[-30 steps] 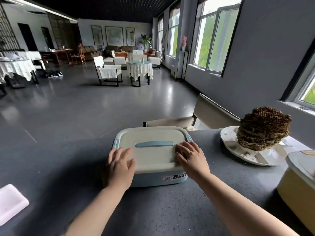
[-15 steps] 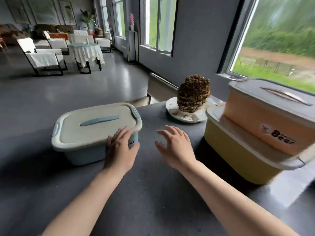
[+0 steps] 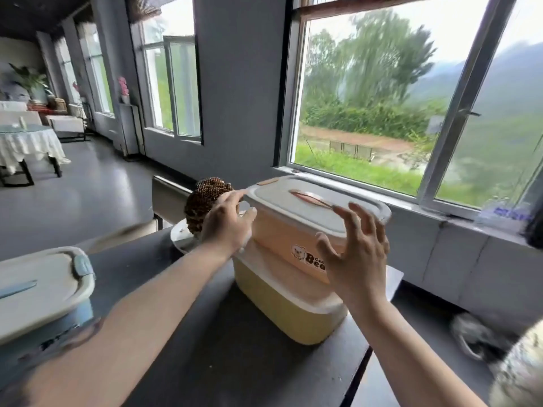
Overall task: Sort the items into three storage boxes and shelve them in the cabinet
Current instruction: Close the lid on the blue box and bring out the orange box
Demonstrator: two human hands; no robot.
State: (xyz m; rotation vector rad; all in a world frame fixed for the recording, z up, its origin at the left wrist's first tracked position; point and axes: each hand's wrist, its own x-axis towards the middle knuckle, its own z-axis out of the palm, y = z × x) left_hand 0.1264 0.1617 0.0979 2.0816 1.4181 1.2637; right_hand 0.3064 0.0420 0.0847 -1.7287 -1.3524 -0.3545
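An orange storage box (image 3: 282,239) with a white lid is stacked on a larger yellow box (image 3: 282,306) on the dark table (image 3: 223,362), by the window. My left hand (image 3: 227,221) is at the orange box's left end, fingers spread near the lid's corner. My right hand (image 3: 357,254) hovers with spread fingers in front of the box's right end; I cannot tell whether either touches it. A blue box (image 3: 44,292) with a white lid stands at the left edge, away from both hands.
A brown honeycomb-like lump (image 3: 205,198) sits on a white plate (image 3: 180,239) just behind my left hand. A window sill (image 3: 411,201) runs behind the boxes. A shoe (image 3: 470,336) lies on the floor at the lower right. Dining tables and chairs stand far left.
My view has swung right from the blue box to the stacked boxes. Both hands left the blue box and rose to the two ends of the orange box.
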